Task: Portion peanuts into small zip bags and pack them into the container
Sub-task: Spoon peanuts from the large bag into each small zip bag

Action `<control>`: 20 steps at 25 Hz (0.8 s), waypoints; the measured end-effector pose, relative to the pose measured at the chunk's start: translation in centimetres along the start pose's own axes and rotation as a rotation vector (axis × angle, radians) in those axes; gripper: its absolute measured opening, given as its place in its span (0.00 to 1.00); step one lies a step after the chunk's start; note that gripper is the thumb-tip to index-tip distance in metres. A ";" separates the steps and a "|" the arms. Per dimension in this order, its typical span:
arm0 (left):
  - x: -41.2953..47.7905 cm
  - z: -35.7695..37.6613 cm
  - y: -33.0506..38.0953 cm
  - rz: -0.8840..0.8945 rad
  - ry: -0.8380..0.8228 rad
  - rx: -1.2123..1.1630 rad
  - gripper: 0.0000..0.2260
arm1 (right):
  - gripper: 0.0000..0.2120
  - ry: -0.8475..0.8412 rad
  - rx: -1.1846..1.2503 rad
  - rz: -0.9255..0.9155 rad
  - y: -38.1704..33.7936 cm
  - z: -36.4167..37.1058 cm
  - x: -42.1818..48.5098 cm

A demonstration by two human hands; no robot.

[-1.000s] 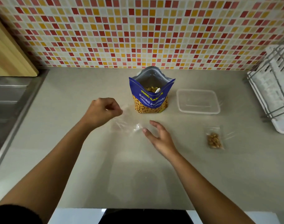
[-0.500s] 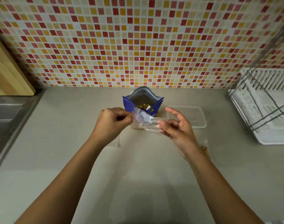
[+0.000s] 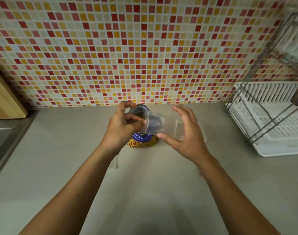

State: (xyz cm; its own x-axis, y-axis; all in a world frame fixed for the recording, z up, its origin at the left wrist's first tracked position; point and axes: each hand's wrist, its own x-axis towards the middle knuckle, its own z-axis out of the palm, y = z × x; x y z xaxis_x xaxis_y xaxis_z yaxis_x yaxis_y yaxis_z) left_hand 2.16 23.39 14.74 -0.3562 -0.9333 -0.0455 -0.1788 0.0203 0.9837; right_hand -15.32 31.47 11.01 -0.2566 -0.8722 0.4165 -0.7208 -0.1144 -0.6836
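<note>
Head view: both forearms reach in over the grey tabletop (image 3: 60,150). L hand (image 3: 122,128) is raised in front of the peanut bag (image 3: 141,141). Its grip is pinched, thumb and curled fingers nipping the left edge of a clear small zip bag (image 3: 159,123), which is held in the air, approx. level.

R hand (image 3: 183,133) is at the zip bag's other end. Its grip is spread: fingers fairly straight above the bag, thumb below its lower edge. There's motion blur, so can't tell if it actually touches the plastic.

The peanut bag stands upright on the tabletop right behind the hands, blue top w/ white lettering and a window showing nuts at the bottom. The clear container (image 3: 202,131) is mostly hidden behind the R hand, w/ only its right side showing.

A white dish rack (image 3: 270,119) sits far right and a wooden board (image 3: 4,99) leans far left. A mosaic tile wall (image 3: 144,48) runs along the back.
</note>
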 end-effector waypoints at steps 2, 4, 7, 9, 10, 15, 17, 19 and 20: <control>0.1 0.6 0.0 0.010 -0.023 0.033 0.20 | 0.41 -0.120 -0.244 -0.169 -0.8 0.3 0.7; 0.1 1.2 -0.1 0.030 -0.035 0.091 0.20 | 0.41 -0.167 -0.339 -0.164 -1.1 1.0 1.3; 0.3 1.7 -0.6 0.076 -0.016 0.208 0.21 | 0.36 -0.114 -0.408 -0.173 -0.5 1.8 1.6; 0.5 1.8 -0.9 0.088 0.002 0.259 0.20 | 0.30 -0.068 -0.374 -0.191 -0.1 1.9 1.5; 0.6 1.8 -1.1 0.090 0.004 0.265 0.19 | 0.27 -0.043 -0.336 -0.192 0.0 1.9 1.5; 0.9 1.6 -1.4 0.108 0.005 0.273 0.15 | 0.28 -0.092 -0.228 -0.122 0.8 1.9 1.5; 0.9 1.8 -1.5 0.144 0.046 0.306 0.14 | 0.32 -0.119 -0.256 -0.098 0.8 2.2 1.3; 0.8 2.1 -1.5 0.150 0.075 0.319 0.14 | 0.33 -0.075 -0.312 -0.104 0.6 2.7 1.1; 0.8 2.3 -1.5 0.141 0.080 0.322 0.14 | 0.33 -0.046 -0.343 -0.117 0.6 3.0 1.0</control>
State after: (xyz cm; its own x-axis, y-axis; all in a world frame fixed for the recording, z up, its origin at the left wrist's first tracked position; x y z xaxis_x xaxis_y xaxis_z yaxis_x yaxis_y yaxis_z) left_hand 0.07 23.47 12.84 -0.3276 -0.9381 0.1126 -0.4176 0.2507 0.8734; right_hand -14.08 29.13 9.23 -0.1364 -0.8840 0.4471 -0.9197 -0.0547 -0.3887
